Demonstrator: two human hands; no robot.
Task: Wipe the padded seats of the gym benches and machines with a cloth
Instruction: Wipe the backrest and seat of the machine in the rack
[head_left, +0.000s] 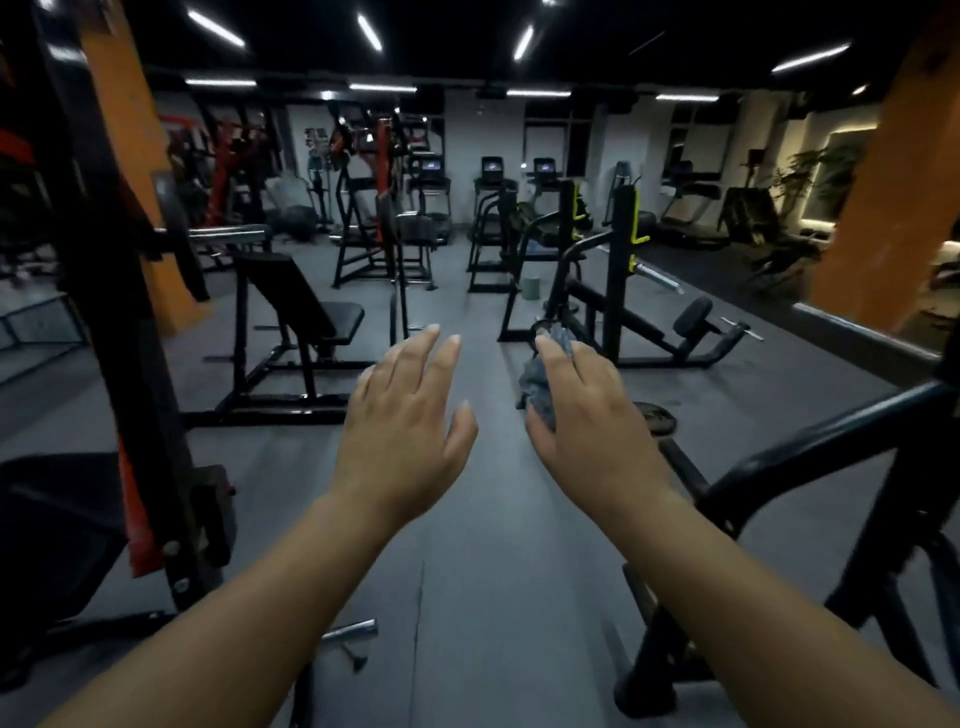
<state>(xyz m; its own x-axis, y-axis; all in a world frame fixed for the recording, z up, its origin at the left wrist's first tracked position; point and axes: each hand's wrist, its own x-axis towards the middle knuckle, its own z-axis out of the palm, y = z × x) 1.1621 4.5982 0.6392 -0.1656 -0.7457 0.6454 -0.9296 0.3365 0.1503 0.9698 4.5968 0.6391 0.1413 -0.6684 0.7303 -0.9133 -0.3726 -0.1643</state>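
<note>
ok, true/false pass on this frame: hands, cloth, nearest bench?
1. The right hand holds the cloth. True.
2. The left hand grips a machine frame. False: it is open in the air with fingers spread and holds nothing.
3. The cloth is pressed on a padded seat. False: it is bunched in the hand, in the air, touching no seat.
4. A black bench with a tilted backrest stands ahead on the left. True.
</note>
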